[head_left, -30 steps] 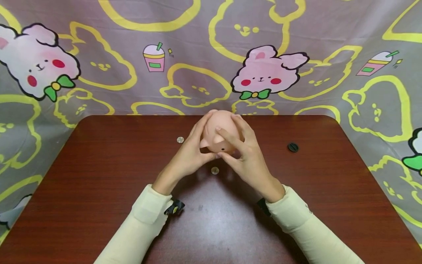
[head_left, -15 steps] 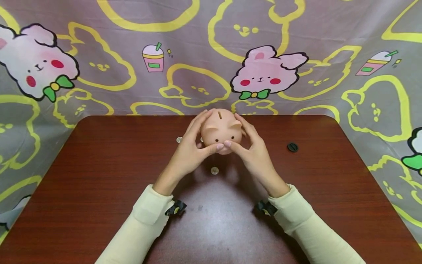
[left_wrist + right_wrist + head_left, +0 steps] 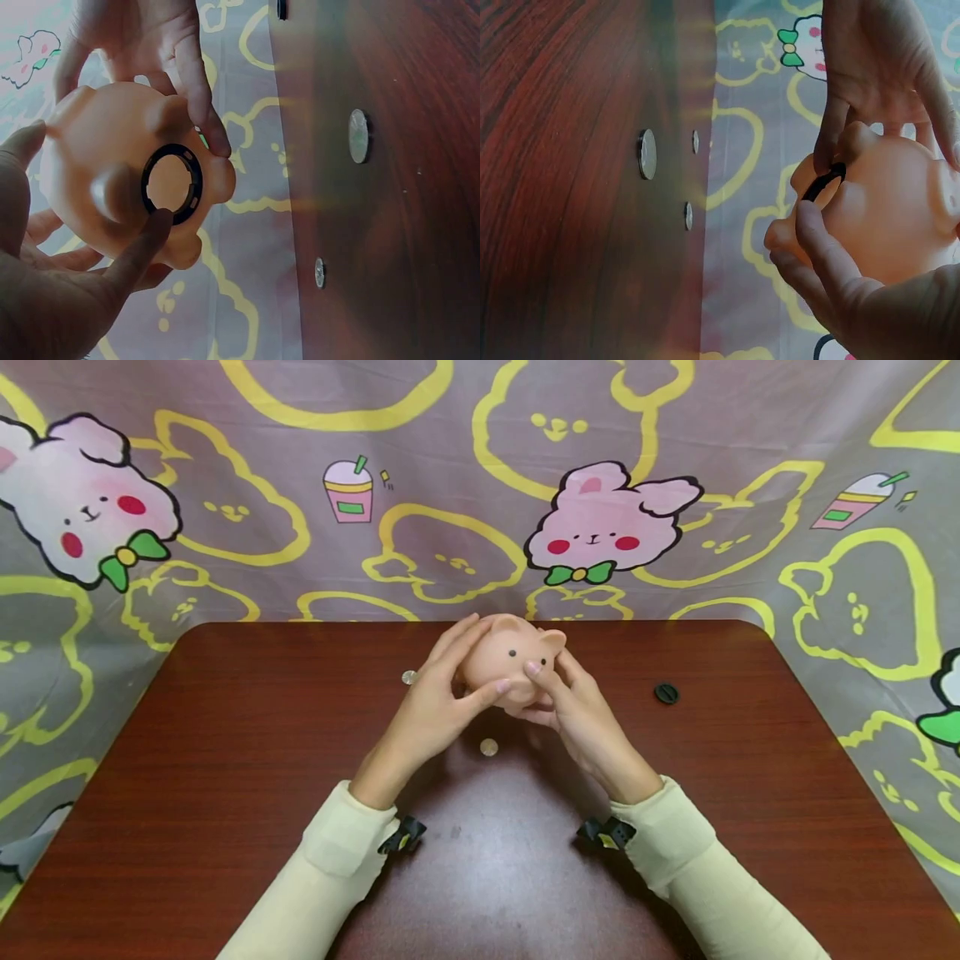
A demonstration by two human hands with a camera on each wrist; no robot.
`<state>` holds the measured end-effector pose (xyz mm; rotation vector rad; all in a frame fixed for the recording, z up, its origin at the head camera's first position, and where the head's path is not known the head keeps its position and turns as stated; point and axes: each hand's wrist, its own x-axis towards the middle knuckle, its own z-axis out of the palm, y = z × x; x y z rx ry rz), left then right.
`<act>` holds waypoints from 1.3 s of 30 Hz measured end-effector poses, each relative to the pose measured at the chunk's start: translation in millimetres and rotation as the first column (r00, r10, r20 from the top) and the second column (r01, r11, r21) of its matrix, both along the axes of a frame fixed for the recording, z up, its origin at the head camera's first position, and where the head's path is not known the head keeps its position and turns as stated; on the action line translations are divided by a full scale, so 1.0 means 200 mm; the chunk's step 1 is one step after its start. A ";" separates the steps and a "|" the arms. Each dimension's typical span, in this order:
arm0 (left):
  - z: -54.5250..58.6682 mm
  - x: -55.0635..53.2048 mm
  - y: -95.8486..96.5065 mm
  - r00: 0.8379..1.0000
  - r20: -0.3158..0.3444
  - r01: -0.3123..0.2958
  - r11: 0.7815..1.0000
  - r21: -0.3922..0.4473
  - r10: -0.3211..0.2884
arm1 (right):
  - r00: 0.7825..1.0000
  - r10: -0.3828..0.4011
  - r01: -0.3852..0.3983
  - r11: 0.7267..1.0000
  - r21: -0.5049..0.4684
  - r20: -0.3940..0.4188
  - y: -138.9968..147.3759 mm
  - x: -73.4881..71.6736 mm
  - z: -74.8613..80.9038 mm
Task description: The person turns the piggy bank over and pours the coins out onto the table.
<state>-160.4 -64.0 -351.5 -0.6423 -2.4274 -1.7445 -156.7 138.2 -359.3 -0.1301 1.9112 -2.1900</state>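
A pink piggy bank (image 3: 491,652) is held above the far part of the table, its face tipped up and turned to the right. My left hand (image 3: 427,714) grips its left side, thumb near the snout. On the other side my right hand (image 3: 588,722) holds it, one finger against the face and others below. The underside shows stubby feet and a round hole with a black ring (image 3: 197,180); fingers of both hands touch around that ring. Below lies a coin (image 3: 489,747). Another coin (image 3: 409,677) lies beside my left hand.
A black round cap (image 3: 666,693) lies on the table (image 3: 225,760) at the right. The right wrist view shows a third coin (image 3: 688,216), hidden from the head view. A patterned curtain (image 3: 450,460) hangs behind the table's far edge.
The piggy bank has been turned in both hands: its face tilts up and right, and the top slot seen half a second ago is out of sight. The coins and cap stay put.
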 end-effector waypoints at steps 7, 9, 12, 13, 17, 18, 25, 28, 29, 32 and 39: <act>0.01 -0.01 -0.01 1.000 0.001 -0.014 0.999 -0.029 0.015 | 0.997 0.014 -0.006 0.993 0.120 -0.071 -0.01 0.01 0.01; 0.00 -0.01 -0.02 1.000 -0.002 -0.012 1.000 -0.021 0.012 | 0.993 0.025 -0.002 0.981 0.194 -0.117 -0.02 0.02 0.01; -0.01 -0.02 -0.03 1.000 -0.004 0.016 1.000 0.020 -0.016 | 0.978 0.039 0.027 0.951 0.308 -0.207 -0.03 0.03 0.03; -0.01 -0.02 -0.03 0.999 0.004 0.031 0.999 0.041 -0.031 | 0.971 0.041 0.039 0.944 0.326 -0.234 -0.04 0.04 0.03; -0.01 -0.02 -0.04 0.995 0.043 0.085 0.991 0.102 -0.089 | 0.942 0.041 0.101 0.911 0.400 -0.332 -0.03 0.04 0.04; -0.01 -0.02 -0.04 0.994 0.053 0.093 0.989 0.112 -0.100 | 0.934 0.039 0.119 0.903 0.413 -0.355 -0.03 0.05 0.03; -0.03 -0.02 -0.05 0.985 0.083 0.140 0.982 0.126 -0.151 | 0.878 0.075 0.167 0.878 0.448 -0.473 -0.03 0.05 0.04; -0.04 -0.03 -0.06 0.986 0.066 0.145 0.986 0.083 -0.150 | 0.825 0.107 0.222 0.842 0.491 -0.555 -0.02 0.05 0.04; -0.05 -0.03 -0.07 0.988 0.055 0.143 0.988 0.063 -0.146 | 0.802 0.121 0.239 0.832 0.501 -0.584 -0.02 0.05 0.04; -0.06 -0.03 -0.08 0.992 0.024 0.127 0.992 0.006 -0.127 | 0.729 0.173 0.280 0.808 0.518 -0.663 -0.02 0.05 0.03; -0.08 -0.03 -0.08 0.990 -0.014 0.137 0.990 0.008 -0.137 | 0.539 0.297 0.434 0.704 0.562 -0.788 -0.03 0.05 0.00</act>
